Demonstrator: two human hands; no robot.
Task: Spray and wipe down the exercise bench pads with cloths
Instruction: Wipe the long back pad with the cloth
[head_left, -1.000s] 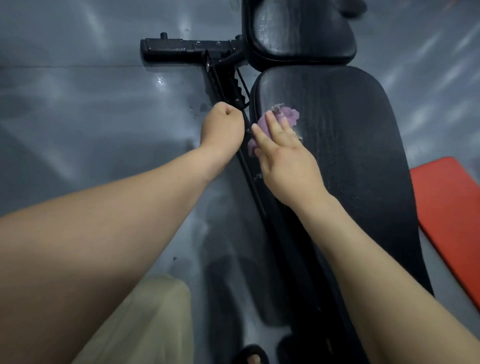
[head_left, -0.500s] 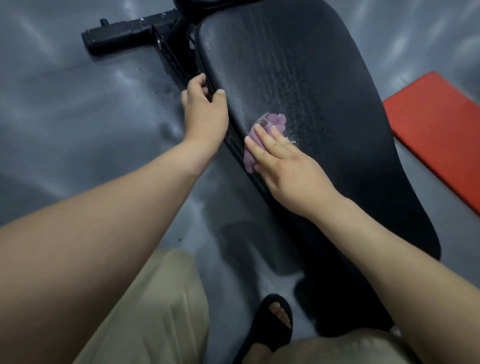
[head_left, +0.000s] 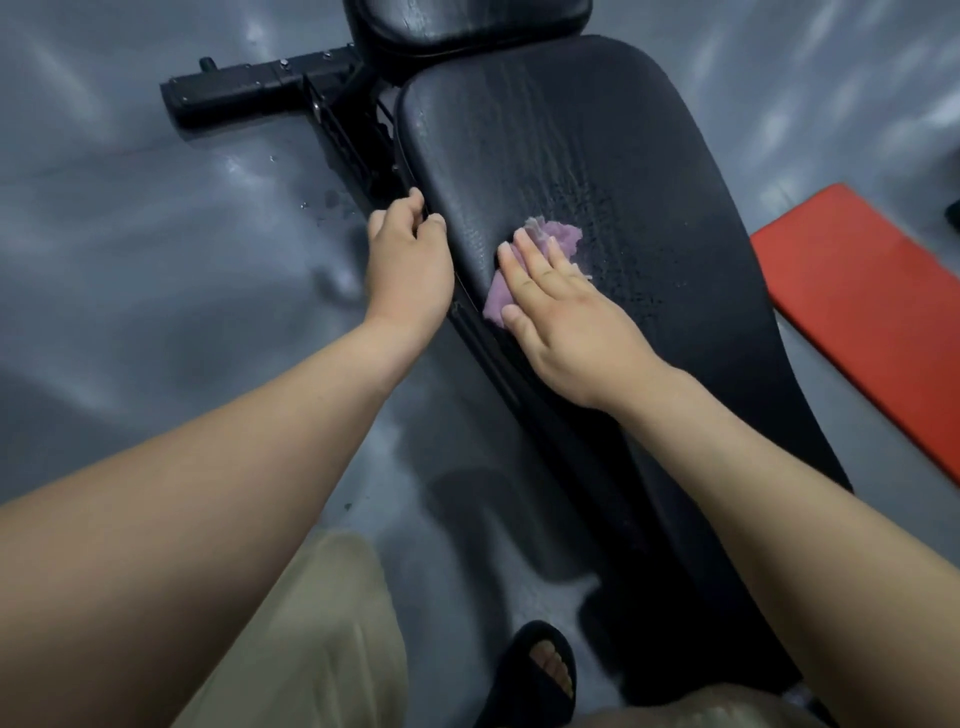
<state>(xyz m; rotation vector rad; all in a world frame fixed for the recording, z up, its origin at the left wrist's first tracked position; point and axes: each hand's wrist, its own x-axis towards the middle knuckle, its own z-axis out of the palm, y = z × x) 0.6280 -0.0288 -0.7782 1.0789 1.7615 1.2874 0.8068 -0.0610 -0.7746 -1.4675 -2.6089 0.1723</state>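
The long pad (head_left: 597, 171) of the black bench runs from near to far through the middle of the view, broad at its far end and narrowing toward the person. The left hand (head_left: 410, 260) is at the pad's left edge. Its grip is closed there, with the fingers curled over the rim and the thumb lying on top. The right hand (head_left: 561, 312) lies flat with its fingers straight, so its grip is open, and it presses a crumpled purple cloth (head_left: 556, 236) onto the surface just inside that same left edge. Part of the cloth shows beyond the fingertips and part beside the thumb.

To the right of the cloth the surface is beaded with wet droplets (head_left: 623, 260), and that stretch runs bare to the right edge. A smaller pad (head_left: 467, 26) sits beyond the far end, close to the long one.

Under the left edge is the black frame rail (dark and hard to make out), which leads far-left to a crossbar (head_left: 249, 96) resting on the grey floor (head_left: 130, 260). A few water spots (head_left: 327, 200) mark the floor near it. A red mat (head_left: 857, 312) lies on the floor to the right, apart from the bench. Near the person are a beige trouser leg (head_left: 311, 649) and a foot in a black sandal (head_left: 540, 670), beside the bench's near end.
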